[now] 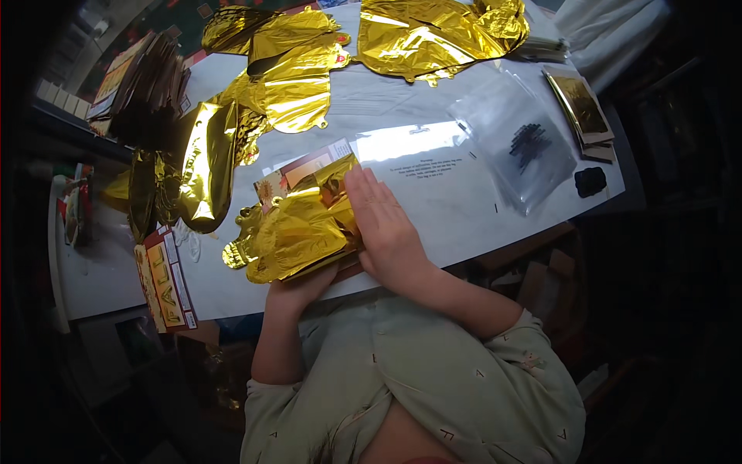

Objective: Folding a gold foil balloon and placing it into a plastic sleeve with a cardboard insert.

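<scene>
A folded gold foil balloon point(290, 236) lies on a printed card point(305, 168) near the front edge of the white table point(433, 197). My right hand point(386, 224) lies flat, fingers together, pressing on the right side of the folded foil. My left hand point(301, 284) is under the foil's near edge, mostly hidden, holding it from below.
Several flat gold foil balloons point(286, 73) are spread over the far side, another heap point(437, 35) at the back. Clear plastic bags point(518, 139) lie to the right, next to packaged foil packs point(583, 108). Printed cards point(166, 282) sit at the left edge, dark packs point(147, 85) far left.
</scene>
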`<state>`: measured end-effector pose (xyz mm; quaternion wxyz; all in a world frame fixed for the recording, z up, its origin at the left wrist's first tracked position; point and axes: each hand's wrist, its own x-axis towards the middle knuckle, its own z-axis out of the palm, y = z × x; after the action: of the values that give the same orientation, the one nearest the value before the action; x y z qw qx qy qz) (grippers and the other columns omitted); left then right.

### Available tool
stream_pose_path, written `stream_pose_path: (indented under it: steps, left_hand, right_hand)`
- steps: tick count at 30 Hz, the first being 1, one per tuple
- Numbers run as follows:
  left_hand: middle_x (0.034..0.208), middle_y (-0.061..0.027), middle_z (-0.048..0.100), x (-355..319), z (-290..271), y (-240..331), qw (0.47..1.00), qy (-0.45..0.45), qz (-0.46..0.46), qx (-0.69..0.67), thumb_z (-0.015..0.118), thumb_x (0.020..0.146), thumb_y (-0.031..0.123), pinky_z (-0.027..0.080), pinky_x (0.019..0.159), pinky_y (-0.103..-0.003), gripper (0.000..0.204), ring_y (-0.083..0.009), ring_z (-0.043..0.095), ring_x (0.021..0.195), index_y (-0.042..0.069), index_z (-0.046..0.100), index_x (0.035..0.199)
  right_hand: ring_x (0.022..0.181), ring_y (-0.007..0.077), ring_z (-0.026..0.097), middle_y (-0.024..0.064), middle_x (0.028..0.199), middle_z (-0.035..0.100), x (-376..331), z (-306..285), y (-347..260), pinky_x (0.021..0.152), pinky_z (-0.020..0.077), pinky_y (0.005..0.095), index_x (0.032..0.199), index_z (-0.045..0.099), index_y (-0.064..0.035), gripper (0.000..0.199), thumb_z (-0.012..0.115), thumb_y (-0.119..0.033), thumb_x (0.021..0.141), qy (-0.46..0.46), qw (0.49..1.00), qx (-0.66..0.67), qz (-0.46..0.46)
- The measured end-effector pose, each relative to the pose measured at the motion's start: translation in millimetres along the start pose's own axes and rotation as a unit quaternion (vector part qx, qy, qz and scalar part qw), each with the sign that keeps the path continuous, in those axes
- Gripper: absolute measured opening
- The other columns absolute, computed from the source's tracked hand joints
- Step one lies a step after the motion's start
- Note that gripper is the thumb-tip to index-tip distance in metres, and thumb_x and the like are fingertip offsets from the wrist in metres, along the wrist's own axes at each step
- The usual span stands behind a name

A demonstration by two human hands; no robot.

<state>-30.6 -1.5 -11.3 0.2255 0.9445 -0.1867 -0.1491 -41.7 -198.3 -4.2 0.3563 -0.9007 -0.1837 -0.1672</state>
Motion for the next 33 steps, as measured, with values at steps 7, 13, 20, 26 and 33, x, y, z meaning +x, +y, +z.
stream_pose_path:
  steps: [7,13,20,26,33]
  left_hand:
    - [0.164,-0.0028,0.047,8.0,-9.3,2.2,0.977,0.073,0.091,0.178,0.061,0.102,0.044,0.002,0.125,-0.074,0.059,-0.0304,0.037,0.154,0.027,0.050,0.157]
    - [0.171,-0.0015,0.037,10.3,-12.8,16.5,0.982,0.121,0.061,0.129,0.059,0.104,0.041,0.006,0.125,-0.070,0.057,-0.0294,0.031,0.157,0.028,0.049,0.159]
    - [0.171,-0.0024,0.038,6.5,-13.6,18.3,0.982,0.121,0.051,0.137,0.059,0.105,0.041,0.006,0.126,-0.069,0.057,-0.0301,0.031,0.158,0.027,0.050,0.159]
    - [0.171,-0.0023,0.037,5.8,-13.5,16.4,0.981,0.122,0.052,0.140,0.059,0.104,0.042,0.006,0.126,-0.069,0.057,-0.0296,0.031,0.158,0.029,0.050,0.159]
    - [0.170,-0.0052,0.039,3.9,-6.0,6.6,0.977,0.141,0.073,0.145,0.061,0.102,0.042,0.007,0.123,-0.075,0.062,-0.0302,0.032,0.158,0.024,0.048,0.160]
  right_hand:
    - [0.152,0.0278,0.043,0.0174,0.164,0.044,-4.2,-9.7,13.2,0.126,0.0337,0.0399,0.162,0.035,0.0028,0.063,0.051,0.004,0.101,0.113,0.810,0.546,0.179]
    - [0.135,0.0233,0.057,0.0109,0.146,0.058,-12.2,-13.1,25.1,0.117,0.0444,0.0435,0.148,0.050,-0.0022,0.037,0.052,-0.016,0.113,0.220,0.580,0.695,0.365]
    - [0.132,0.0231,0.060,0.0104,0.144,0.060,-13.1,-12.2,25.6,0.113,0.0475,0.0435,0.145,0.051,-0.0016,0.036,0.051,-0.019,0.114,0.230,0.568,0.711,0.344]
    - [0.134,0.0221,0.058,0.0114,0.145,0.060,-10.2,-7.6,14.8,0.113,0.0470,0.0424,0.149,0.049,-0.0007,0.038,0.049,-0.018,0.114,0.241,0.619,0.658,0.356]
    - [0.137,0.0422,0.054,0.0275,0.147,0.056,-8.5,14.6,-8.0,0.114,0.0411,0.0484,0.141,0.058,-0.0003,0.041,0.059,-0.010,0.100,0.015,0.965,0.244,0.095]
